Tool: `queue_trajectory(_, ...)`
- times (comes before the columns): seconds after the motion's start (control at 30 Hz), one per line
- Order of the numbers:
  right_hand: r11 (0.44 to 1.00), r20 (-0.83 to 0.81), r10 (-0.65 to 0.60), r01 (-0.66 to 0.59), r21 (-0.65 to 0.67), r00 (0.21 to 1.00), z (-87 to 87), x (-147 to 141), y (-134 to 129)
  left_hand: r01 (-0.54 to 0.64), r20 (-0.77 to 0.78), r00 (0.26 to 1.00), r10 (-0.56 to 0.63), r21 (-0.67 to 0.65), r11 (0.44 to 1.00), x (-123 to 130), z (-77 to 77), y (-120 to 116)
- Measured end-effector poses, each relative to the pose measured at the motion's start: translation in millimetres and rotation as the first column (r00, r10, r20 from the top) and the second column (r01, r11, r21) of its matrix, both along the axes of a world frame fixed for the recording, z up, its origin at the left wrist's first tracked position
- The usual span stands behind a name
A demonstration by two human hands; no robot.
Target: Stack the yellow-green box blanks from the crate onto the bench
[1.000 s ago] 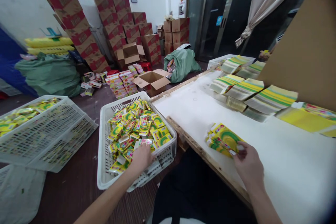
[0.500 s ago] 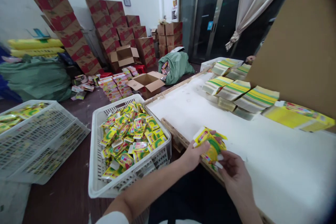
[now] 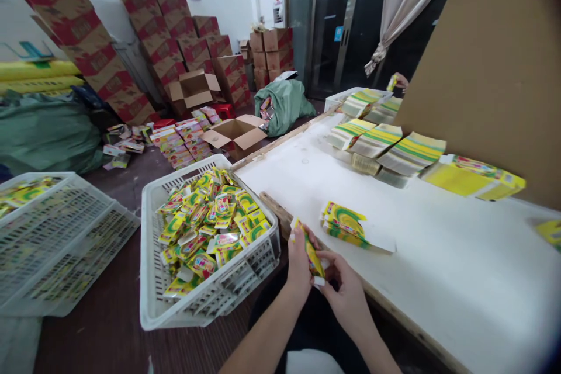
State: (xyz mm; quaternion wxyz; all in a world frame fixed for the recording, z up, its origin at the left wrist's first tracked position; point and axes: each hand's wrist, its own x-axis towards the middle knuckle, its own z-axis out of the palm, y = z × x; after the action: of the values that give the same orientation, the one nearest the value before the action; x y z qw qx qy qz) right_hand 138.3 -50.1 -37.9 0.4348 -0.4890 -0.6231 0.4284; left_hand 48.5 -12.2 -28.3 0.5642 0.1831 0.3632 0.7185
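A small yellow-and-green printed carton (image 3: pixel 312 256) is held between both hands, just in front of the table's edge. My left hand (image 3: pixel 299 262) wraps round its left side. Against its lower right end, the fingers of my right hand (image 3: pixel 340 281) are closed by a white end flap. On the white tabletop (image 3: pixel 280 172), beyond my hands, lie a few loose yellow cartons (image 3: pixel 344 223), flat or partly folded. To my left, a white plastic crate (image 3: pixel 146 269) is heaped with many cartons of the same print (image 3: pixel 219 216).
Rows of stacked flat cartons (image 3: pixel 377 139) stand along the table's far side, beside a big cardboard sheet (image 3: pixel 491 70). Another person's hand (image 3: pixel 400 82) shows behind it. A second crate (image 3: pixel 87 245) sits at far left. An open cardboard box (image 3: pixel 236 134) lies beyond the table.
The hands have drawn back left towards the table's edge with one carton. Other yellow cartons now lie on the tabletop where the hands were. The other person's hand now holds a small yellow piece.
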Motion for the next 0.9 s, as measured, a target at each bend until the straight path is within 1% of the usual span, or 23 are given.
queue_trajectory(0.1,1.0,-0.066,-0.009,0.009,-0.002,0.998,-1.7,8.6,10.7,0.087,-0.081,0.993,-0.083,0.047,0.995,-3.5,-1.8,-6.6)
queue_trajectory(0.2,0.999,-0.097,-0.03,0.032,0.026,0.995,1.7,20.4,19.1,0.129,-0.205,0.972,-0.116,0.051,0.99,-9.2,-4.6,-9.6)
queue_trajectory(0.27,0.996,-0.016,-0.048,0.049,0.08,0.999,5.2,28.2,23.3,0.134,-0.295,0.947,-0.124,0.016,0.991,-15.2,-5.9,-9.5)
queue_trajectory(0.33,0.98,0.118,-0.106,0.084,0.183,0.987,8.6,36.5,27.7,0.134,-0.378,0.918,-0.122,0.006,0.991,-23.6,-2.8,-9.9)
queue_trajectory(0.37,0.961,0.19,-0.156,0.105,0.254,0.969,10.3,40.8,30.3,0.113,-0.434,0.896,-0.094,0.018,0.993,-28.8,1.5,-10.8)
queue_trajectory(0.4,0.935,0.26,-0.214,0.121,0.334,0.942,12.0,45.1,32.9,0.073,-0.507,0.861,-0.041,0.044,0.996,-34.3,7.8,-12.2)
queue_trajectory(0.43,0.902,0.323,-0.272,0.123,0.414,0.906,13.8,49.0,35.5,0.03,-0.592,0.806,0.024,0.081,0.996,-40.0,15.6,-14.1)
queue_trajectory(0.47,0.867,0.38,-0.313,0.098,0.489,0.87,15.8,52.1,37.7,0.007,-0.68,0.729,0.078,0.121,0.993,-45.3,24.3,-16.2)
queue_trajectory(0.5,0.835,0.435,-0.327,0.042,0.548,0.839,18.1,54.1,39.3,0.014,-0.764,0.636,0.111,0.155,0.988,-49.8,32.9,-18.2)
queue_trajectory(0.53,0.809,0.486,-0.312,-0.04,0.586,0.816,20.6,54.9,40.0,0.07,-0.837,0.538,0.097,0.16,0.985,-53.1,40.5,-19.9)
queue_trajectory(0.57,0.784,0.529,-0.273,-0.133,0.607,0.804,23.2,54.4,39.9,0.146,-0.893,0.447,0.058,0.137,0.98,-54.9,46.1,-20.9)
queue_trajectory(0.6,0.756,0.559,-0.22,-0.222,0.616,0.799,25.7,52.9,38.9,0.237,-0.928,0.372,-0.008,0.087,0.968,-55.3,49.2,-21.3)
queue_trajectory(0.63,0.727,0.571,-0.172,-0.288,0.623,0.803,27.8,50.6,37.3,0.327,-0.945,0.315,-0.086,0.023,0.945,-54.4,49.7,-21.2)
queue_trajectory(0.67,0.707,0.56,-0.145,-0.31,0.635,0.816,29.3,48.0,35.4,0.401,-0.947,0.278,-0.162,-0.038,0.915,-52.4,47.9,-20.6)
queue_trajectory(0.7,0.707,0.517,-0.15,-0.274,0.652,0.843,29.9,45.5,33.4,0.452,-0.938,0.261,-0.228,-0.09,0.888,-49.8,44.4,-19.9)
queue_trajectory(0.73,0.727,0.438,-0.184,-0.179,0.663,0.88,29.5,43.1,31.6,0.478,-0.926,0.257,-0.277,-0.127,0.869,-46.9,40.0,-19.4)
queue_trajectory(0.77,0.759,0.329,-0.233,-0.041,0.65,0.915,27.9,41.0,30.3,0.483,-0.916,0.262,-0.303,-0.147,0.863,-44.1,35.5,-19.1)
queue_trajectory(0.8,0.797,0.203,-0.274,0.103,0.596,0.94,25.5,39.2,29.3,0.472,-0.912,0.268,-0.31,-0.156,0.868,-41.7,31.6,-19.3)
queue_trajectory(0.83,0.84,0.081,-0.286,0.208,0.502,0.955,22.6,37.5,28.8,0.452,-0.913,0.27,-0.305,-0.16,0.878,-39.7,28.6,-19.8)
queue_trajectory(0.87,0.886,-0.023,-0.263,0.251,0.39,0.964,19.4,35.7,28.4,0.433,-0.917,0.265,-0.298,-0.163,0.886,-38.1,26.8,-20.7)
queue_trajectory(0.9,0.93,-0.098,-0.215,0.234,0.282,0.972,16.5,33.8,28.1,0.426,-0.921,0.253,-0.297,-0.169,0.889,-37.0,26.1,-21.7)
